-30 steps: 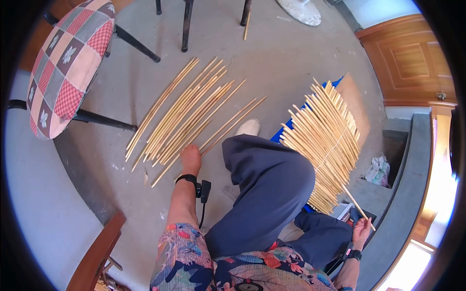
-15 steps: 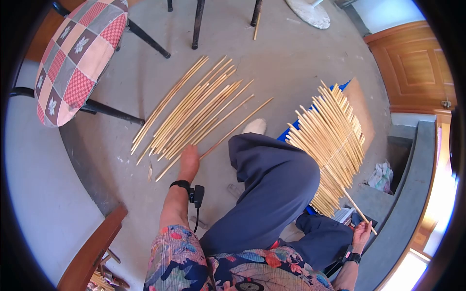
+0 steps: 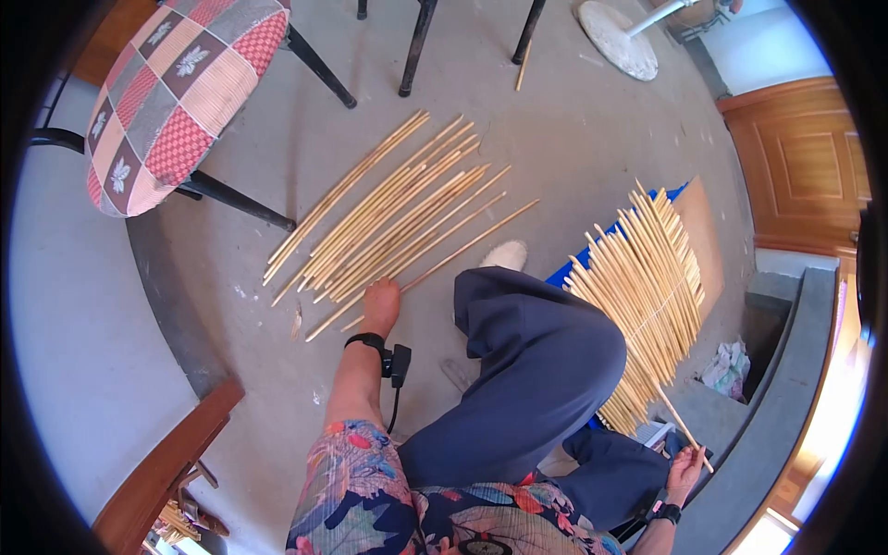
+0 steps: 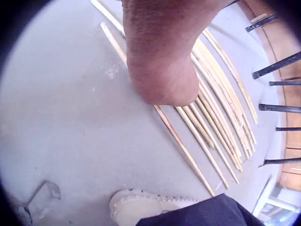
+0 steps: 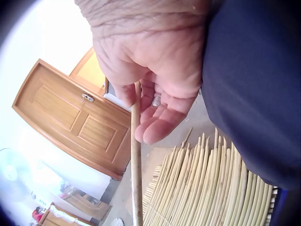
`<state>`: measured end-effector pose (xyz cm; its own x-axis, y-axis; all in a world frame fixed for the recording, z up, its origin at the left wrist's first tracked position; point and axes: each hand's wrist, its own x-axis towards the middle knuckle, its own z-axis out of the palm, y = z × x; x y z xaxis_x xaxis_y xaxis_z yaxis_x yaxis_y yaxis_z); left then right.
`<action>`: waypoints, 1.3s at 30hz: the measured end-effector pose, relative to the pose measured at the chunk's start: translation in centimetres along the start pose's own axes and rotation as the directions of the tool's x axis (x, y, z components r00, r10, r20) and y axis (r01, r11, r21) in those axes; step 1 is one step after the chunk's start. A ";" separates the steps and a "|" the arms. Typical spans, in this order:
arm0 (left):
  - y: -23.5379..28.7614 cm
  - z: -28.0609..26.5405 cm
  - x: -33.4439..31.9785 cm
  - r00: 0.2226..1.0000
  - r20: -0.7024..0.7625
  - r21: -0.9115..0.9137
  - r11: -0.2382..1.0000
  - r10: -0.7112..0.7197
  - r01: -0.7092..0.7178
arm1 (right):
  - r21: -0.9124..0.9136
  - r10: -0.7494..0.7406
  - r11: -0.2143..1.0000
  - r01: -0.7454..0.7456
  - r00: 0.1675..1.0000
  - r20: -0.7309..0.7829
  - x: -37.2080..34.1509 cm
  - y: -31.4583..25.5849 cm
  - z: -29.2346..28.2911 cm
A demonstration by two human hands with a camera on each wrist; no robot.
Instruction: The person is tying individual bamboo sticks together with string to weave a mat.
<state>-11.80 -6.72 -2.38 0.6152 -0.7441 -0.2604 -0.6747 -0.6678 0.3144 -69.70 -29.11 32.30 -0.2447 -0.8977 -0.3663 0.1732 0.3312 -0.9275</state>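
My left hand (image 3: 381,305) is low over the floor at the near end of a spread of thin wooden sticks (image 3: 393,203). In the left wrist view, one separate stick (image 4: 181,143) runs under that hand, whose fingers are hidden, so I cannot tell whether they grip it. At the right, my right hand (image 3: 684,472) pinches the end of another wooden stick (image 5: 136,174) between thumb and fingers. That stick slants up toward a row of sticks (image 3: 638,296) laid side by side and bound with pale string (image 3: 661,303).
Blue edging (image 3: 573,268) and a brown board (image 3: 708,240) show beneath the bound row. A cloth-covered round seat (image 3: 190,102) with dark legs stands at the upper left. My bent knee (image 3: 573,342) lies between both groups. Beyond the row is a grey ledge (image 3: 786,370).
The head view has shifted, so the scene sits lower and further right. One stick beside my left hand has moved closer to the loose spread. My right hand keeps its pinch.
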 end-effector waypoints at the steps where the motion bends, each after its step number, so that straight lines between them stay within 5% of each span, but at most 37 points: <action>1: -0.6 -0.3 0.1 1.000 -0.009 0.003 1.000 -0.002 0.002 | 0.007 0.007 1.000 -0.007 1.000 -0.015 0.0 0.0 0.3; 3: -1.7 -1.5 0.0 0.985 -0.147 0.005 0.996 -0.093 0.094 | 0.013 0.019 1.000 -0.019 1.000 0.006 0.1 0.1 0.2; 7: -3.6 -2.7 -0.5 0.995 0.000 0.050 0.994 -0.095 0.095 | 0.005 0.022 1.000 -0.022 0.999 -0.024 0.1 0.2 0.7; 18: -4.6 -4.6 5.0 0.949 -0.265 0.015 0.983 -0.173 0.183 | -0.008 0.012 1.000 -0.013 0.996 -0.088 -0.4 -0.1 1.5; 24: -3.9 -5.0 7.1 0.979 -0.119 0.136 0.974 -0.166 0.181 | -0.017 0.026 0.999 -0.028 0.996 -0.086 0.0 -0.1 1.2; 34: -3.7 -3.0 6.9 0.960 -0.155 0.130 0.959 -0.231 0.252 | -0.067 0.035 0.997 -0.041 0.995 -0.091 -0.1 -0.1 2.2; 39: -2.7 -5.8 6.1 0.975 -0.066 -0.042 0.977 -0.210 0.208 | -0.009 0.017 1.000 -0.018 0.998 -0.059 0.1 0.2 1.5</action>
<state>-3.81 -9.35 0.44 0.7690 -0.5841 -0.2598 -0.5141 -0.8066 0.2917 -68.24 -29.58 32.17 -0.2972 -0.8734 -0.3859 0.1686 0.3498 -0.9215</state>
